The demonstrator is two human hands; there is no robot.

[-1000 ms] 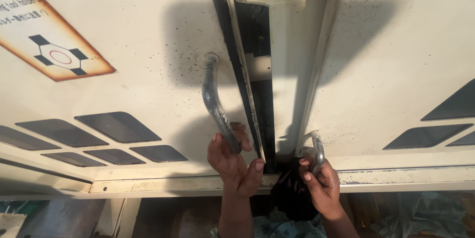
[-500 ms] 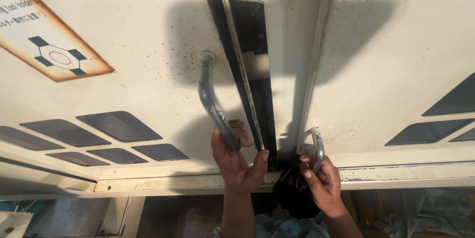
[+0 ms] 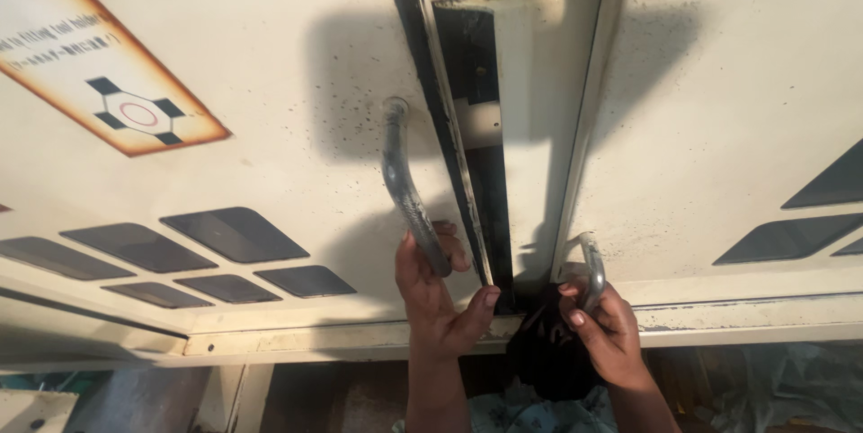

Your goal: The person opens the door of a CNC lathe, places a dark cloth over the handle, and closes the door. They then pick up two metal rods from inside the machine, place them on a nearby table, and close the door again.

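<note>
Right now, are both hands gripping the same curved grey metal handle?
No, the left hand grips the long curved grey metal handle, the right hand a smaller one.

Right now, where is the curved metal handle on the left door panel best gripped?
Grip the curved metal handle on its bowed middle, coming from the side away from the gap. It stands off the left door panel, leaving finger room. The left hand holds its lower end.

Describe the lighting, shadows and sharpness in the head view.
Head view: strong light falls on the cream panel, casting a broad, soft shadow around the left metal handle; the left hand and right hand are dimmer, in shade; the gap between the panels is dark; the image is fairly sharp, no glare, with straight edges bowing toward the borders.
</note>
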